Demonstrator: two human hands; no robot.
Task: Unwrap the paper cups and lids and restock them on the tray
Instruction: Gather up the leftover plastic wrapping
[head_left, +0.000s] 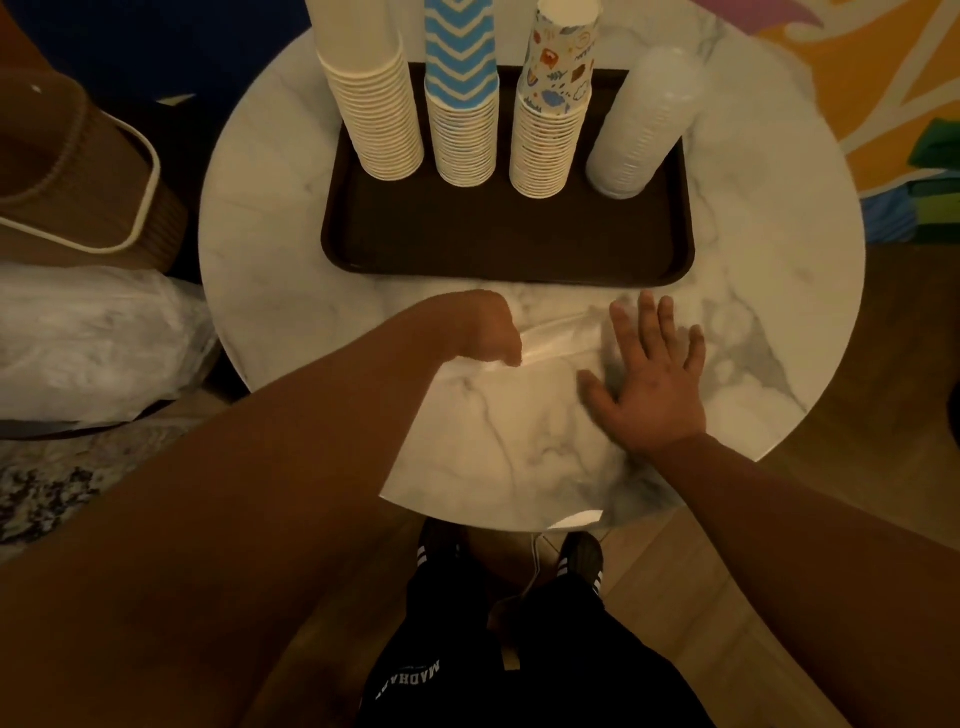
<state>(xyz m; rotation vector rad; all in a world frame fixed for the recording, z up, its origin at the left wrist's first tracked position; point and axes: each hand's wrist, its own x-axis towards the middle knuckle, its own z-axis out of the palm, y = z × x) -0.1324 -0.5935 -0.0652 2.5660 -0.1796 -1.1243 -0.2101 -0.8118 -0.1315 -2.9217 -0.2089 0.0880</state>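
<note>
At the near edge of the table (291, 291), a clear plastic wrapper (558, 345) is pinched by the left hand (488, 327) and pressed flat by the right hand (652, 374), fingers straight. On the tray (498, 249), along its far edge, stand plain cups (379, 104), chevron cups (462, 104), patterned cups (553, 114) and still-wrapped lids (641, 124).

**Paper, plastic and polished marble**

We see a round table (753, 291) of white, grey-veined marble, smooth and glossy, with a bright glare at its near edge. The dark tray (498, 249) looks like matt brown plastic. Three cup stacks (382, 119) are matt paper; the lid stack (641, 124) is frosted translucent plastic. The flat wrapper (561, 343) is thin, clear, shiny film.
</note>
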